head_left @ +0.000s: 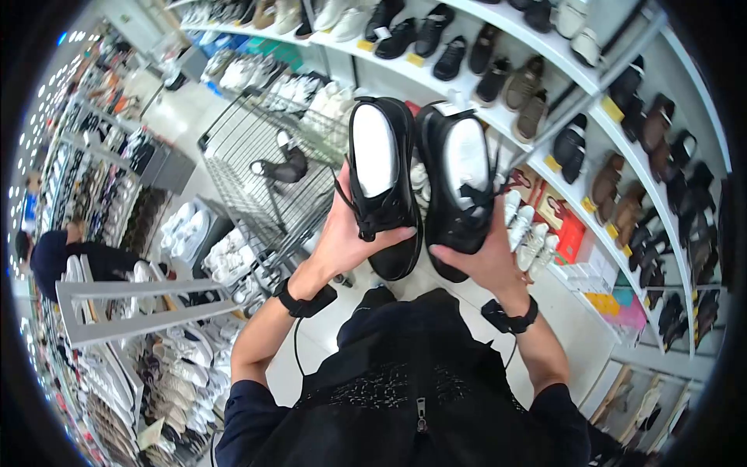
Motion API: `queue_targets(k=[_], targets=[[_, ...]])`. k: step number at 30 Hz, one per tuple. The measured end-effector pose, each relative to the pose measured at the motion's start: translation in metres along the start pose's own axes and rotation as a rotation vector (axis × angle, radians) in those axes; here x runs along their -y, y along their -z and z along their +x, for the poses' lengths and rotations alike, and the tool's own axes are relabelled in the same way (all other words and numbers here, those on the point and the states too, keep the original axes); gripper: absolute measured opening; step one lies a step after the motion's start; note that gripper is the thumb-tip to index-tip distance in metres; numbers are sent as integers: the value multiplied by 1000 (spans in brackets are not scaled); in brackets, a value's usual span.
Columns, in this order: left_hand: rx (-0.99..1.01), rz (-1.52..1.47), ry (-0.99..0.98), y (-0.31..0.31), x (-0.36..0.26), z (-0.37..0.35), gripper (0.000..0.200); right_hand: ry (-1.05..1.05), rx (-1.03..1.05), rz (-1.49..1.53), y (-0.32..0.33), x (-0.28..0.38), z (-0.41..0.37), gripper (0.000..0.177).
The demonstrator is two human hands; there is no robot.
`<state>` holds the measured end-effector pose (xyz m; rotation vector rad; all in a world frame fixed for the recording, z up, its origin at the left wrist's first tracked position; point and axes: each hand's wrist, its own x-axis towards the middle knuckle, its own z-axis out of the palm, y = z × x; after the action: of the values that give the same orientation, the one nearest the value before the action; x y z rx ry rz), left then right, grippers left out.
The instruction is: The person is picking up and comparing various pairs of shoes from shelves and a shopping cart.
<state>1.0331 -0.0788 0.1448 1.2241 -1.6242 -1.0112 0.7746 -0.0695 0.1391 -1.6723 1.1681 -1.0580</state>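
One black zipped garment [366, 420] is filling the foreground. One wire cart [264, 222] is carrying two dark shoes [292, 166]; right of it, the left hand [346, 233] is gripping one black shoe [381, 198], and the right hand [484, 257] is gripping a second black shoe [451, 198] alongside.

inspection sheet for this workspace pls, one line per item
Surface: pale floor below; the shoes are held above it.
Job's things: one black shoe and a similar black shoe, side by side, white inside, toes toward the wearer.
Clutter: wire cart holding dark footwear.
Hands: left hand grips the first shoe, right hand the other.
Cables: thin dark cable by the left wrist, another cable by the right.
Surroundings: shoe shelves to the right; person in dark clothing far left.
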Motion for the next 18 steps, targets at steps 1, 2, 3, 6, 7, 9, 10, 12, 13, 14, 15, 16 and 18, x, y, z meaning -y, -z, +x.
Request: queue_targets(k=[1,2,3,6,7,9,10,12,13,14,15,16,18], targets=[[13,-14,-10,-12,-3,0,128,47,-48,2,5,-2,-9,108],[24,-28,-19,-23,-3,0,129,95,-94,4,12,-3,-17,109],[54,-86,-23,-33,-8,2,130,60,-87,23,23,0,-25,110],[190,-177,-32,-64,-31,6,133,-10,-72,52,61,6,-52,112],[187,-44,-160,-86,-47,5,134,14,-119,42,83,2,-70,113],[190,60,-267,-99,-59,7,135,67,-145,-4,100,0,-78,115],[240,8,-250,-124,-66,0,131,-19,-221,-21,123,-8,-98,112],[311,-16,-267,-142,-81,-2,124,71,-292,-174,143,-9,-107,108],[334,-205,-211,-173,-94,-9,121,-87,-302,80,165,-17,-127,107],[355,-118,-274,-189,-96,-8,113,-123,-293,132,183,-20,-140,108],[344,-189,-246,-191,-100,-4,109,-131,-293,102,187,-17,-135,108],[350,-245,-207,-219,-110,-15,105,-148,-305,91,205,-25,-157,108],[353,-239,-187,-239,-113,-13,102,-158,-321,74,223,-24,-164,108]])
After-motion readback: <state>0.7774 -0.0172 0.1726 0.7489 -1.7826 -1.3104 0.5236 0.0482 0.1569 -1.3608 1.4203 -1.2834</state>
